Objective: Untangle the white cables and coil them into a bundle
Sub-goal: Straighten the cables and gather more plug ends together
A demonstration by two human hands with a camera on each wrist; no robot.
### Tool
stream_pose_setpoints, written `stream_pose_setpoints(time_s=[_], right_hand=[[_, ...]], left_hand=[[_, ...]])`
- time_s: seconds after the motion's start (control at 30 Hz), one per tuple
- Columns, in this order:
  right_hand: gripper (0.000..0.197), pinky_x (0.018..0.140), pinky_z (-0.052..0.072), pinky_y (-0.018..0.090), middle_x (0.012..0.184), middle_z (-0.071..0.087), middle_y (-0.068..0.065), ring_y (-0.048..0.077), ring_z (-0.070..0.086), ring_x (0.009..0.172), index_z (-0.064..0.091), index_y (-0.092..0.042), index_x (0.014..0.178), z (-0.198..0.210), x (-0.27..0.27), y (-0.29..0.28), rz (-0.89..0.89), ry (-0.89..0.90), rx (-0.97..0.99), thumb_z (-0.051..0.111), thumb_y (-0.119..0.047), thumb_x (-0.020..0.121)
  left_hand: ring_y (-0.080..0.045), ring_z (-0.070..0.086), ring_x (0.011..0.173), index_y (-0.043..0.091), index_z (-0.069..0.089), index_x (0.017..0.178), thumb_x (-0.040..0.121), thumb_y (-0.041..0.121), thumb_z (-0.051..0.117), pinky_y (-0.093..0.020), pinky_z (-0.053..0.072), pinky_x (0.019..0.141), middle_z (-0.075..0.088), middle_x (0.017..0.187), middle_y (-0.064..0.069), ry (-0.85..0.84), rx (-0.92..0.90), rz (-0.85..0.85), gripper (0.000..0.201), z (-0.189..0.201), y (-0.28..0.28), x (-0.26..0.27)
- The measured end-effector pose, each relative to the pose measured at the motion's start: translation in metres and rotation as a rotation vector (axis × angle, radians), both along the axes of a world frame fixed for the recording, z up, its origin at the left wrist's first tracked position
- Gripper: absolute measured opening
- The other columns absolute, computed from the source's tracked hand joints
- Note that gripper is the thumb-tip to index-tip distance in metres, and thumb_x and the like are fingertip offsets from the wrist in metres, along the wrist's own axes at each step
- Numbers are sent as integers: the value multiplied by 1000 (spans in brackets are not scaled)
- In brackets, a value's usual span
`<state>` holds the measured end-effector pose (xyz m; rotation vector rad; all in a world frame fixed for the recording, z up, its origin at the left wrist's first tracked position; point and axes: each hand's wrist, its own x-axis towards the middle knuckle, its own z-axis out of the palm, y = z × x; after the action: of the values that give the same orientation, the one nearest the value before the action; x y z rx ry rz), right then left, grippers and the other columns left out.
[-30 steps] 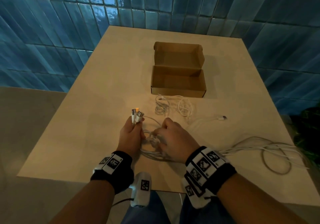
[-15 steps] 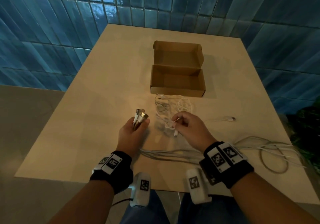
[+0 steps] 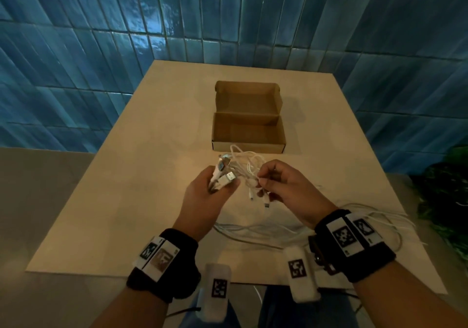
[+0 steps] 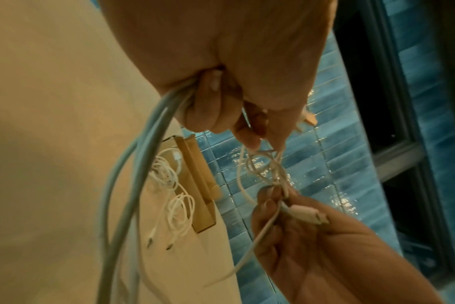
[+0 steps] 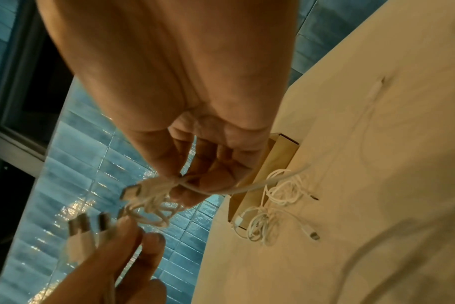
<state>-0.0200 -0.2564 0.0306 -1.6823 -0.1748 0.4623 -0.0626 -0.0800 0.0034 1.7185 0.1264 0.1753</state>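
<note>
White cables (image 3: pixel 255 234) lie on a pale beige table (image 3: pixel 126 213) beside a plain brown cardboard box (image 3: pixel 249 135), before a wall of glossy blue tiles (image 3: pixel 101 36), with black wristbands (image 3: pixel 164 264) carrying black-and-white square-patterned tags.

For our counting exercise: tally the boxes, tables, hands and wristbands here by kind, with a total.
Open brown cardboard box: 1
Beige rectangular table: 1
Bare hands, left hand and right hand: 2
Black fabric wristbands: 2
Total: 6
White cables: too tangled to count.

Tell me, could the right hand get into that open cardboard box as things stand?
Probably yes: the cardboard box sits open just beyond the right hand, nothing between but a loose cable pile. The hand is pinching tangled cables, though.
</note>
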Motion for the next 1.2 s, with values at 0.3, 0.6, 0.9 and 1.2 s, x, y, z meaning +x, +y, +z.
stream_pose_setpoints(time_s=[0.3,0.6,0.9,1.2], right_hand=[[29,58,45,19,82,68,0,10,62,68,67,-13,93,24,-17,-12,45,-25,87,46,6,93],[17,62,49,22,83,69,-8,14,58,66,69,-27,90,36,-34,-26,47,-411,-175,61,-12,90],[31,74,50,16,103,63,-1,5,63,82,59,-32,92,36,-35,-20,-74,-476,-123,69,-4,82],[10,76,48,22,94,57,-5,6,57,88,66,-27,84,27,-37,-17,-138,-641,-297,71,-18,83]], left_hand=[[2,64,82,22,70,100,80,13,76,-13,46,70,72,94,7,-111,86,-43,24,14,-18,-14],[0,41,44,26,69,83,89,17,66,-12,30,48,52,46,17,-87,10,-44,12,33,-30,-24],[-3,38,46,28,57,72,99,20,52,-20,29,50,48,48,16,6,62,-29,28,42,-37,-30],[-5,34,40,25,45,67,100,20,51,-26,25,50,39,41,14,58,-100,-10,34,56,-41,-33]])
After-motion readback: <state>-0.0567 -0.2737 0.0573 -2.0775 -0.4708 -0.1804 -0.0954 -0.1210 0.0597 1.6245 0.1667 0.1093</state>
